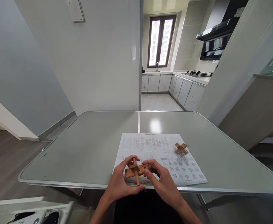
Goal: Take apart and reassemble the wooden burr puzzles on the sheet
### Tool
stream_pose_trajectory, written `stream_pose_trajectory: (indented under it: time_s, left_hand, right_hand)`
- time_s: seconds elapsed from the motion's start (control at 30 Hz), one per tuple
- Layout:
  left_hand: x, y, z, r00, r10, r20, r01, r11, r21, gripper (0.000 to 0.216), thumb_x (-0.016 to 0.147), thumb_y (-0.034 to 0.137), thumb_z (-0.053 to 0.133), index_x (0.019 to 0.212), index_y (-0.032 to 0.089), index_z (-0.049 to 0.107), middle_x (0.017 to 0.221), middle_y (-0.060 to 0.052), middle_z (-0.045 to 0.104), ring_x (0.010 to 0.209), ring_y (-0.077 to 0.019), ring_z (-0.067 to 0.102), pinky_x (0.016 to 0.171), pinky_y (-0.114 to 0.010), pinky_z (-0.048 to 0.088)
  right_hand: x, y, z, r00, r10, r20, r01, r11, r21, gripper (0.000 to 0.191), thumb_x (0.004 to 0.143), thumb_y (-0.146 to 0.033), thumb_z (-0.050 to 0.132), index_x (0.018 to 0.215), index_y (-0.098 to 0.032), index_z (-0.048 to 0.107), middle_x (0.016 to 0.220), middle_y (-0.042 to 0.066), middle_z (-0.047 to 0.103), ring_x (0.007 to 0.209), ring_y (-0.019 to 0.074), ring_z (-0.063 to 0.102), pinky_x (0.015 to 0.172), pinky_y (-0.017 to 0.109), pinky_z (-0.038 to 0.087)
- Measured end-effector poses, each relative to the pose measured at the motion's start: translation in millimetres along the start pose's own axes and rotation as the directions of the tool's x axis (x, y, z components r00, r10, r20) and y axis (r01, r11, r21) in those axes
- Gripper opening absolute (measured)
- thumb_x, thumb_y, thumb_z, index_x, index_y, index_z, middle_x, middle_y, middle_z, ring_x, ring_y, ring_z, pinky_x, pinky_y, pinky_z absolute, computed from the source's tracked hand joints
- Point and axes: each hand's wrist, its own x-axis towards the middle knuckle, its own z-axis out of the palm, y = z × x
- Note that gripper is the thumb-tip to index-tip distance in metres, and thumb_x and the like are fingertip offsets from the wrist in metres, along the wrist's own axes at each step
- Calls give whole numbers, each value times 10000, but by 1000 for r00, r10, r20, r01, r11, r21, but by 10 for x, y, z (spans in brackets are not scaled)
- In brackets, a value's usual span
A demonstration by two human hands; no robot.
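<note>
Both my hands hold a small wooden cross-shaped puzzle [135, 171] just above the near edge of the grey table [85, 149]. My left hand [121, 182] pinches its left side, with the thumb under a vertical stick. My right hand [161, 180] grips its right end with curled fingers. Under my hands lies a printed instruction sheet [159, 155]. A second wooden cross puzzle [181, 148] rests on the sheet's right part, apart from both hands.
The table has a metal rim and a seam down its middle. A white wall stands behind it, and a kitchen doorway [161, 77] opens at the back right. A white object [34, 214] sits on the floor at lower left.
</note>
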Motion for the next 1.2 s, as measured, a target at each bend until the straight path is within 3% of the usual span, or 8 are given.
stream_pose_trajectory:
  time_s: [0.2, 0.43, 0.67, 1.03, 1.2]
  left_hand:
    - [25, -81, 17, 999, -20, 29, 21, 1000, -18, 856, 668, 329, 901, 1410, 331, 475, 1348, -52, 613, 1133, -258, 626, 1053, -410, 507]
    - [63, -249, 111, 997, -75, 18, 76, 997, -33, 842, 675, 352, 893, 1410, 313, 485, 1334, -74, 635, 1156, -274, 632, 1052, -459, 524]
    - [86, -248, 137, 991, -97, 97, 100, 995, -29, 757, 715, 335, 866, 1371, 305, 490, 1319, -59, 627, 1144, -272, 648, 1041, -441, 532]
    - [52, -297, 179, 990, -78, 115, 60, 986, 157, 777, 776, 426, 835, 1451, 317, 468, 1398, -101, 555, 1296, -328, 521, 1100, -505, 467]
    - [45, -338, 180, 992, -76, 101, 59, 985, 161, 821, 745, 468, 856, 1457, 315, 477, 1420, -102, 549, 1302, -335, 527, 1087, -510, 486]
  right_hand:
    - [55, 65, -24, 1000, -10, 24, 10, 1000, 3, 309, 992, -495, 581, 1149, -239, 652, 843, 4, 619, 838, 200, 634, 829, 326, 520]
    - [141, 312, -43, 999, 39, 23, -40, 999, 33, 377, 966, -559, 584, 1123, -220, 641, 791, -11, 586, 749, 186, 620, 748, 317, 517]
    - [143, 496, -72, 996, 79, 46, -84, 990, 111, 384, 946, -569, 621, 1113, -223, 636, 775, -25, 579, 708, 177, 642, 720, 313, 529]
    - [126, 565, -80, 997, 54, 53, -58, 996, 75, 353, 966, -554, 596, 1094, -226, 607, 750, -26, 573, 694, 185, 646, 683, 313, 532]
    - [129, 563, -81, 997, 52, 65, -55, 997, 45, 369, 981, -565, 562, 1100, -218, 597, 753, -16, 594, 693, 188, 639, 687, 314, 527]
